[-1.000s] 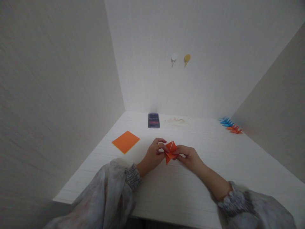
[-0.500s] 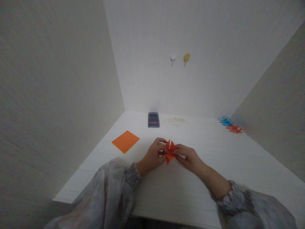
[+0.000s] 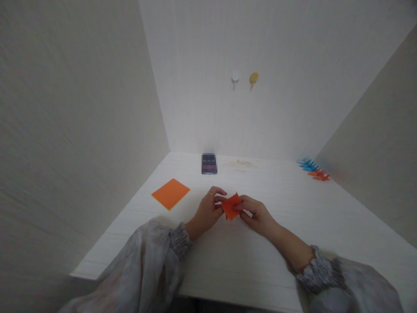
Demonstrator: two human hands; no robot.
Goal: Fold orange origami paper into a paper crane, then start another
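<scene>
A small folded orange paper piece (image 3: 231,207) is held just above the white table (image 3: 293,226) between both my hands. My left hand (image 3: 210,208) pinches its left edge, with a ring on one finger. My right hand (image 3: 256,214) pinches its right corner with thumb and fingers closed. The piece now looks like a flat, tilted square. Grey sleeves cover both my forearms.
A stack of flat orange paper squares (image 3: 170,193) lies to the left. A dark phone (image 3: 209,163) lies near the back wall. Folded blue pieces (image 3: 306,164) and orange pieces (image 3: 319,175) sit at the far right. Two hooks (image 3: 243,78) hang on the wall.
The orange piece has gone from an open shape with points sticking out to a flatter, closed square. Both hands stayed on it and shifted slightly left.
</scene>
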